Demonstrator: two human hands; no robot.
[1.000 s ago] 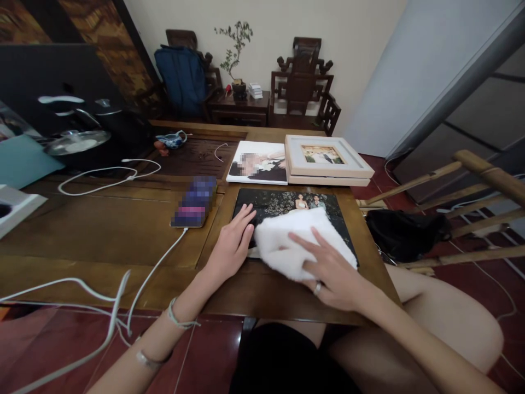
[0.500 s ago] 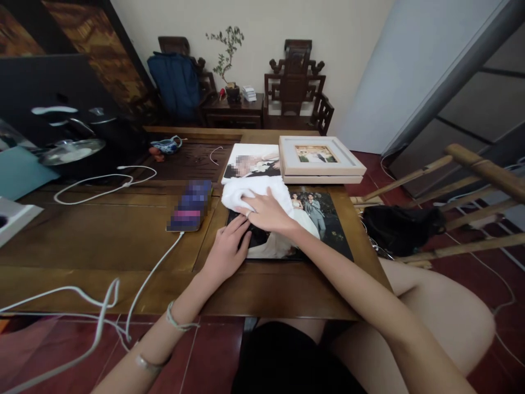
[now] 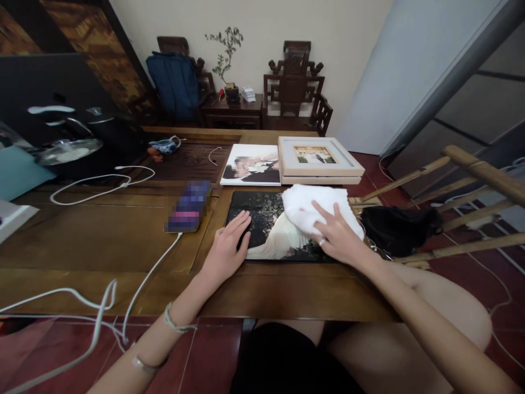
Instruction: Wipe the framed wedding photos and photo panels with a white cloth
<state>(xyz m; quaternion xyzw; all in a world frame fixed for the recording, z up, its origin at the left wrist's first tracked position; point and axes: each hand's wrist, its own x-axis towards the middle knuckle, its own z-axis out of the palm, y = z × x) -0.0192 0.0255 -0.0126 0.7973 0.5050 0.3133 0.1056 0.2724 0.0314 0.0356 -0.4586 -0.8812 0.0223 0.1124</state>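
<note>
A dark wedding photo panel (image 3: 259,210) lies flat on the wooden table in front of me. My left hand (image 3: 229,244) rests on its left edge, fingers stretched out and lying flat. Over the right part of the panel is a white cloth (image 3: 301,210), hiding the couple's figures. My right hand (image 3: 340,236) presses on the cloth and holds it, with some fingers spread across it and a ring on one finger. Just behind the panel lies a white-edged photo print (image 3: 264,172). Beside that print, light wooden picture frames (image 3: 344,168) are stacked.
A phone (image 3: 191,208) with a white charging cable (image 3: 153,268) lies left of the panel. Farther back are a small blue-and-white teapot (image 3: 166,145) and a glass-lidded pot (image 3: 71,150). A bamboo rack (image 3: 484,169) stands at the right.
My right hand has slid the white cloth from the panel's upper left to its right side, uncovering the left part. My left hand stays at the left edge.
</note>
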